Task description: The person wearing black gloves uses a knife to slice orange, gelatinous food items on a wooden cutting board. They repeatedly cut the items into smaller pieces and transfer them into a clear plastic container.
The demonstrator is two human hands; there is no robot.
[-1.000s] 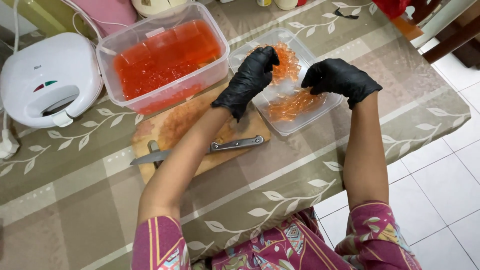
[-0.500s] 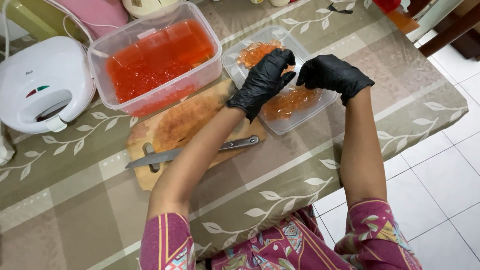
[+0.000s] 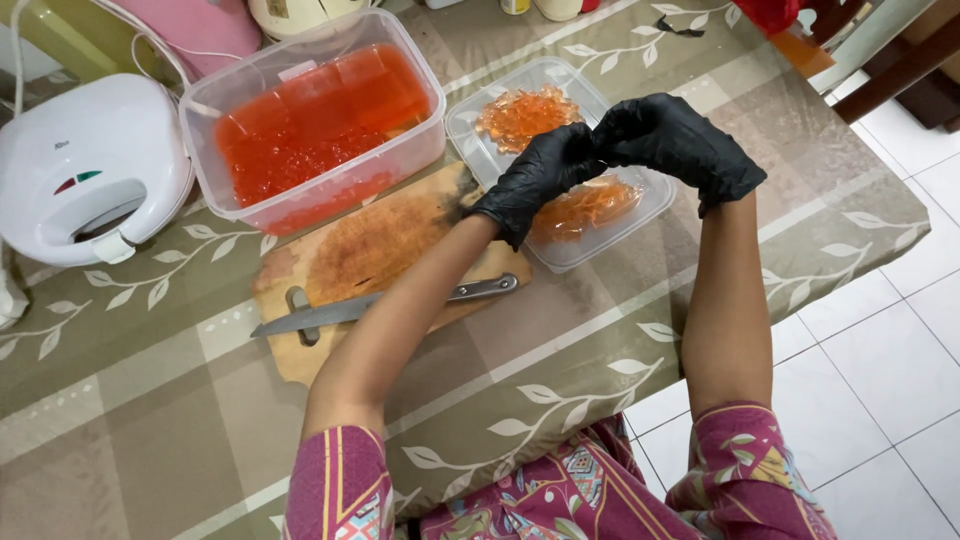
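Both my hands are in black gloves, meeting right over the small clear tub (image 3: 470, 135) of orange jelly bits (image 3: 520, 115). My left hand (image 3: 535, 180) and right hand (image 3: 680, 145) are touching at the fingertips; honestly can't tell if they're pinching anything. The tub sits beside the wooden board (image 3: 370, 250), where the knife (image 3: 380, 305) lies. The big container of red jelly (image 3: 315, 120) is behind the board.

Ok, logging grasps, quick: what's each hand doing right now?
Left hand: fingers curled over the small clear tub; what they hold cannot be told.
Right hand: curled, touching the left; contents cannot be told.
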